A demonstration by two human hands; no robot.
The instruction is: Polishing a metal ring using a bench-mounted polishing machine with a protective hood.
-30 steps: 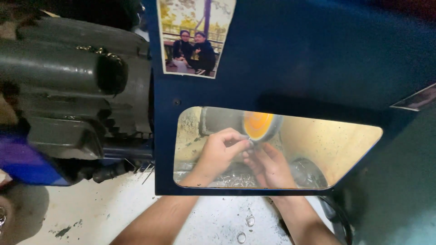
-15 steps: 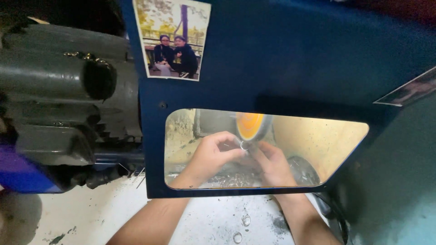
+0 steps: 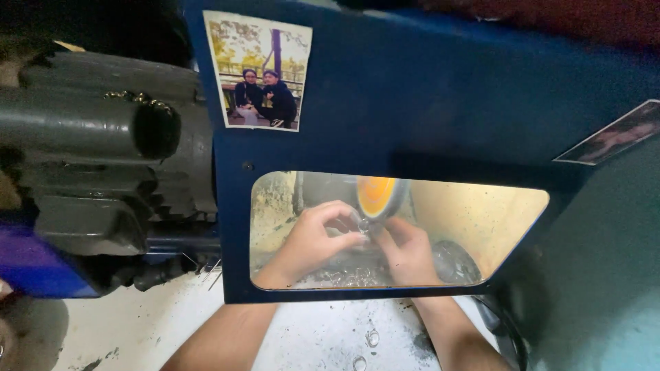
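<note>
A: What is seen behind the blue guard panel (image 3: 426,103)?

B: Through its clear window (image 3: 481,213) both hands are seen at an orange-lit grinding wheel (image 3: 377,196). A small glinting piece (image 3: 363,225) is pinched between them and pressed to the lower edge of the wheel.

A: How are the hands set?

B: The left hand (image 3: 309,240) is curled, its fingertips closed on the small piece from the left. The right hand (image 3: 409,251) is closed on the same piece from below and to the right, thumb uppermost. Neither hand is released. What exactly the piece is cannot be told; it is too small and partly hidden by the fingers.

A: And what surrounds them?

B: A dark grey motor housing (image 3: 96,151) is mounted to the left of the panel. A photograph (image 3: 260,69) is stuck near the panel's top, and another picture (image 3: 612,134) at its right edge. Wet slurry and droplets are spread over the white bench (image 3: 330,336) under the forearms.

A: How far has the work been carried?

B: It is judged to be midway: the piece is held at the wheel, so grinding is not finished. How much has been shaped cannot be told.
</note>
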